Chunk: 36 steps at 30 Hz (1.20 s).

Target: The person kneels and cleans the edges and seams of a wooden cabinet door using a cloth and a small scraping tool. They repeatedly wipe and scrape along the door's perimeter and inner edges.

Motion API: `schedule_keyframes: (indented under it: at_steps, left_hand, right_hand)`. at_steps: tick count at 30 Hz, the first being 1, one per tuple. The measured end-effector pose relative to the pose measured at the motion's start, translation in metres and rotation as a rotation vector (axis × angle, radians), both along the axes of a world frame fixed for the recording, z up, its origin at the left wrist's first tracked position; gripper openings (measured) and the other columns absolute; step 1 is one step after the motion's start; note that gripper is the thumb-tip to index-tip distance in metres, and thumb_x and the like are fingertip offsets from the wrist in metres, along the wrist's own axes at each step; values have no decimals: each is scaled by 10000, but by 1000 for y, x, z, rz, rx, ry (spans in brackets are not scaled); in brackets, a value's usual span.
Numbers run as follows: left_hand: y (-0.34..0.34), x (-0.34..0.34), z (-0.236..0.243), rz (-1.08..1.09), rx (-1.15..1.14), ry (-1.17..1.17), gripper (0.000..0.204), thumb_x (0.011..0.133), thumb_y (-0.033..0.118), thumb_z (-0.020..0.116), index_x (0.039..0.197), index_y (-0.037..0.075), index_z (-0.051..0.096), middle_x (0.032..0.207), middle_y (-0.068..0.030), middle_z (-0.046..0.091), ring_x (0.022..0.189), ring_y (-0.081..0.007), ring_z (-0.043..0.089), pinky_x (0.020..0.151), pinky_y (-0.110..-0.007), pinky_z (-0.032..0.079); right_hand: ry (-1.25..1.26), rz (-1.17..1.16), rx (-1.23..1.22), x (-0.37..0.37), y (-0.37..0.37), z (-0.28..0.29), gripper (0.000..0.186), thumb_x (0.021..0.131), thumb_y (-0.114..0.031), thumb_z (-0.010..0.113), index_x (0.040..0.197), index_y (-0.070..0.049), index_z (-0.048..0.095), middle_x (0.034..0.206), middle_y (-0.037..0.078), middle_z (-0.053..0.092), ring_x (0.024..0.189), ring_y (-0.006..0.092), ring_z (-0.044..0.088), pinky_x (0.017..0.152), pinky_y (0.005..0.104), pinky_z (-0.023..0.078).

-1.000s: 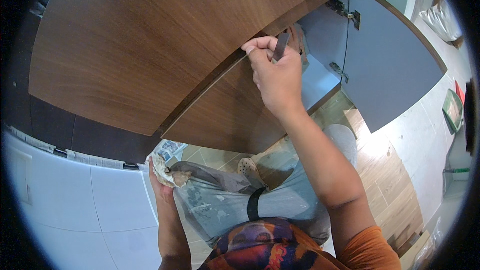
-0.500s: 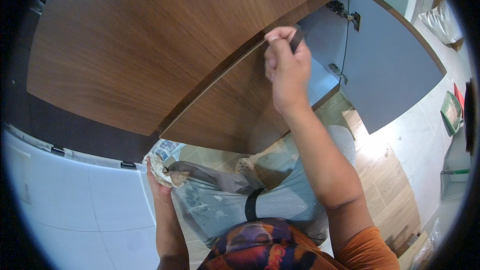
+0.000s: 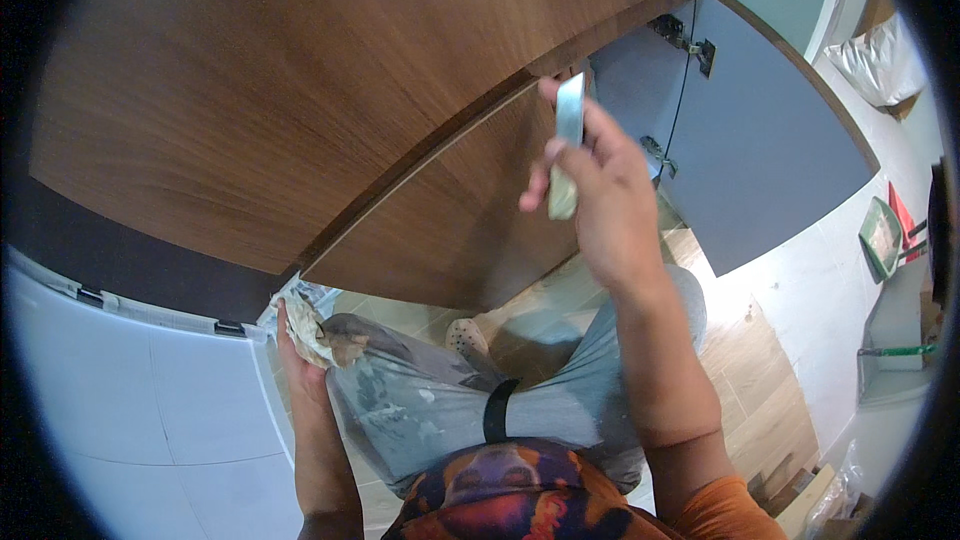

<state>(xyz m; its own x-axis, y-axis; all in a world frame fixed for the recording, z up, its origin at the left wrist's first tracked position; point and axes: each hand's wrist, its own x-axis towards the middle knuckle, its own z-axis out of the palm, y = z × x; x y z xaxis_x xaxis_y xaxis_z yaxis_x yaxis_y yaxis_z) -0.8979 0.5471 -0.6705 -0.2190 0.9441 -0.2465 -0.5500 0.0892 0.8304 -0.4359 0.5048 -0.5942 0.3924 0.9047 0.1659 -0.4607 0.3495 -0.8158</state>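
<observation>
In front of the brown wood-grain cabinet door [image 3: 440, 200], my right hand [image 3: 615, 190] is raised, fingers wrapped round a flat metal blade with a pale yellowish handle [image 3: 570, 115]. Its slanted tip points up and away from me. Low on the left, my left hand [image 3: 303, 355] is closed on a crumpled off-white cloth [image 3: 312, 330] with brownish patches. That bundle sits beside the lower left corner of the cabinet door. Some of the left fingers are hidden behind it.
A grey-lined cabinet door [image 3: 770, 140] stands open at the right on metal hinges [image 3: 690, 45]. White panels [image 3: 150, 380] lie along the left. My knees, in stained grey trousers [image 3: 420, 420], are bent below. A green dustpan [image 3: 880, 240] is at the far right.
My right hand has turned and come slightly nearer, showing the blade's shiny face and pale handle. The view has shifted a little; my left hand keeps the cloth.
</observation>
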Motion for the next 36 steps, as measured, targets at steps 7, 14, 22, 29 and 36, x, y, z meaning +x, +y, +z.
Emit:
schedule_keyframes:
  at_steps: [7, 14, 22, 29, 36]
  left_hand:
    - [14, 9, -4, -278, 150, -56, 406, 1112, 380, 608, 1320, 41, 690, 1227, -112, 774, 1086, -252, 760, 899, -410, 654]
    - [28, 11, -25, -294, 129, -274, 406, 1116, 295, 576, 1394, 8, 652, 1365, -151, 729, 1220, -309, 719, 1057, -473, 589]
    - [23, 13, -28, -230, 118, -281, 373, 1114, 295, 604, 1360, 21, 665, 1325, -147, 744, 1183, -298, 734, 1022, -456, 608]
    - [22, -3, -22, -218, 136, -156, 311, 1105, 322, 646, 1264, 65, 714, 1127, -87, 794, 943, -218, 777, 843, -377, 659]
    - [8, -15, -14, -41, 60, -67, 330, 1125, 351, 594, 1188, 57, 728, 1078, -72, 808, 843, -168, 787, 721, -315, 679]
  right_hand:
    - [-330, 191, -168, -28, -43, 27, 370, 1023, -54, 672, 1367, 80, 656, 884, 63, 698, 603, 103, 657, 525, 270, 550]
    - [-583, 15, -152, -52, -34, 53, 377, 1007, -68, 718, 1359, 65, 699, 982, 41, 693, 565, 35, 574, 472, 219, 447]
    - [-805, -197, -30, -54, -20, 42, 351, 947, -70, 767, 1278, 46, 764, 1046, 58, 741, 860, 106, 650, 801, 276, 538]
    - [-788, -210, 0, -31, -15, 28, 340, 915, -56, 784, 1245, 30, 781, 1031, 43, 741, 912, 110, 645, 830, 282, 529]
    - [-430, -271, 11, -10, 1, 17, 214, 859, -45, 805, 1061, 24, 793, 965, 93, 772, 878, 141, 707, 826, 298, 565]
